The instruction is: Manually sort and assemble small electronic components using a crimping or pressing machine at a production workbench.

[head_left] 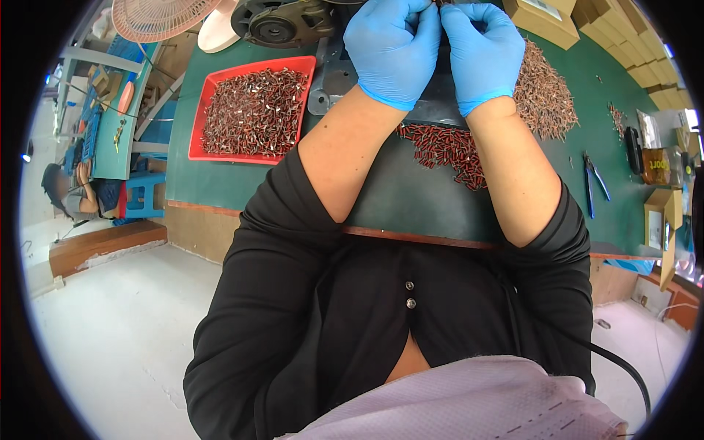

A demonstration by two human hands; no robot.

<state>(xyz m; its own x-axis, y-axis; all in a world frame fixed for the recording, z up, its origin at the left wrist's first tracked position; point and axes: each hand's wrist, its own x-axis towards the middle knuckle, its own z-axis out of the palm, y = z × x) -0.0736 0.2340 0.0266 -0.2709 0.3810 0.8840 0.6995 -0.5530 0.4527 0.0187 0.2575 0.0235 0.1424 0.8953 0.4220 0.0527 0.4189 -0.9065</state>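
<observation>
Both hands wear blue gloves and meet at the top edge over a grey metal machine base [440,111]. My left hand [394,50] is closed in a pinch, its fingertips partly cut off by the frame. Beside it, my right hand [485,57] is also closed, thumb and forefinger together. Something small and dark shows between the fingertips, too little of it to name. Just under my wrists lies a loose pile of small dark red parts [444,149]. A larger heap of thin copper-coloured pieces [541,95] spreads to the right of my right hand.
A red tray [193,150] of small red and silver parts stands left. Behind it are a dark motor [273,29] and a pink fan [158,16]. Blue-handled pliers [592,183] lie right, near cardboard boxes [543,20]. Another person [66,192] sits far left.
</observation>
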